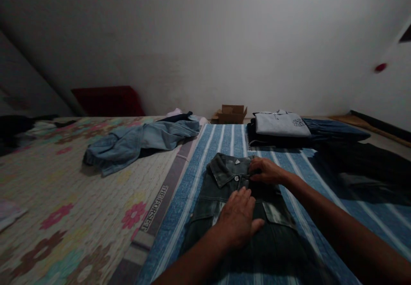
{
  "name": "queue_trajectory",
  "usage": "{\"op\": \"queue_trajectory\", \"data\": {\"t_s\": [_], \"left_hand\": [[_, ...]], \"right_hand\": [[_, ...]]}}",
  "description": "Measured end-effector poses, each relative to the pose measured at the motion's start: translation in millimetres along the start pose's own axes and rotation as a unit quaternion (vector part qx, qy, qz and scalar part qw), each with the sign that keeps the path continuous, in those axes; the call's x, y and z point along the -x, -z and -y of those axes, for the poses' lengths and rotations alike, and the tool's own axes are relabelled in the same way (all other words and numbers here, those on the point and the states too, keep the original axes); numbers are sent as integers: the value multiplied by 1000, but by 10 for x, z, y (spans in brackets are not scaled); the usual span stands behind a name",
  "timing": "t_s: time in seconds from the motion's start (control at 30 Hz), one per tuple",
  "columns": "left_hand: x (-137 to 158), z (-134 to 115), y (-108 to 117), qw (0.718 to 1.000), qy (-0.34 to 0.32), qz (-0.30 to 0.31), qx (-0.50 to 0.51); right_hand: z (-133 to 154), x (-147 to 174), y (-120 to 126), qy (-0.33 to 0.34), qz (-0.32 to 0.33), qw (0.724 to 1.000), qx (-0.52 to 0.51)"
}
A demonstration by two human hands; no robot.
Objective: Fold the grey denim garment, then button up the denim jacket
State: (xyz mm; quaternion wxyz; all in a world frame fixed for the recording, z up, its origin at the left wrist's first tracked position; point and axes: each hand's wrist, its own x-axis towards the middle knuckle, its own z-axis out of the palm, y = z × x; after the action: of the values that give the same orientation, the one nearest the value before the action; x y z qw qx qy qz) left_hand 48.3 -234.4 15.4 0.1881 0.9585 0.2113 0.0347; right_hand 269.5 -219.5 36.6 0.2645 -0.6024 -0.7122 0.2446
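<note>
Jacket: lies front up on the striped sheet [192, 178], before the person; the jacket [269, 233] looks largely squared, pocket flaps flat, sides drawn in; its lower end is too dark to tell whether it is tucked under
Collar: the collar [221, 171] spreads neatly on its left; the other side, under the fingers, seems not yet settled
Left hand: the left hand [239, 218] rests palm down on the jacket's front; fingers nearly together, thumb apart, clamped on nothing
Right hand: the right hand [265, 170] has its fingers bent at the collar; whether they pinch it, I cannot tell
Hoodie: the hoodie [278, 124] sits neatly folded atop dark clothes; apparently done
Denim: the denim [154, 138] lies loose, unfolded; apparently left over
</note>
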Motion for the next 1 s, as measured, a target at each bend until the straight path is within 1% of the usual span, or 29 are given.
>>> {"op": "queue_trajectory", "data": {"t_s": [0.07,0.13,0.23,0.33,0.37,0.43,0.53,0.6,0.7,0.87,1.0], "left_hand": [[31,1,-14,1000,9,23,2],[70,-16,-9,1000,15,26,-3],[104,-44,14,999,20,25,-19],[105,-54,40,998,29,48,-19],[103,-55,48,998,30,56,-14],[97,-59,66,998,28,62,-4],[92,-69,93,998,26,61,4],[91,-77,107,997,26,66,7],[95,-87,114,997,27,69,9],[107,-99,117,998,20,50,13],[130,-107,100,999,20,34,13]], "right_hand": [[21,-99,-34,10,22,995,92],[82,-179,-61,2,41,985,166],[221,-237,-95,-33,59,967,245],[347,-235,-114,-67,68,951,295],[380,-230,-113,-74,75,949,296],[434,-228,-104,-77,92,956,269],[495,-268,-111,-54,104,967,227],[519,-321,-152,-47,115,962,243],[539,-401,-257,-74,134,948,279],[581,-441,-394,-115,121,944,284],[551,-419,-390,-137,100,947,274]]}}
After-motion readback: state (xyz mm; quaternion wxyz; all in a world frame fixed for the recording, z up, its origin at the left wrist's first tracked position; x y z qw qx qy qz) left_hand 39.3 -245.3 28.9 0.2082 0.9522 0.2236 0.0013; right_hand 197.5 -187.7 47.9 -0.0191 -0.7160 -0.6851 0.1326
